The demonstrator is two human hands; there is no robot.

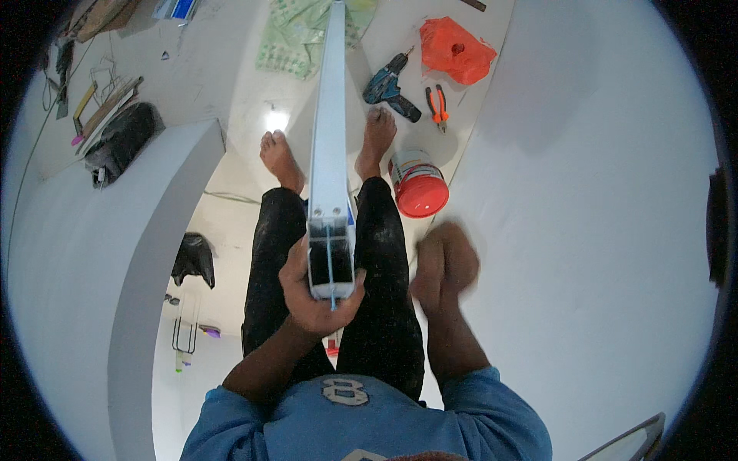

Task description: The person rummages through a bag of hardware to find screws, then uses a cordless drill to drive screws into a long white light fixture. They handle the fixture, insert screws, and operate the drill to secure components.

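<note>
A long white hollow metal profile (328, 138) runs away from me between my legs, its open near end facing up at me. My left hand (311, 296) is wrapped round that near end, fingers on one side and thumb on the other. A thin light-blue cord (331, 261) passes down the opening and sticks out past the lower rim. Two small screws or holes show on the top face near the end. Apart from the profile, over my right thigh's outer side, my right hand (447, 265) is bent and smeared by motion; whether it holds anything is not visible.
A bucket (421, 192) with a red lid stands by my right foot. Beyond it lie a cordless drill (387, 86), orange-handled pliers (437, 107), an orange plastic bag (457, 52) and a green patterned sheet (288, 42). A low wall (165, 192) with a black bag (123, 142) rises left.
</note>
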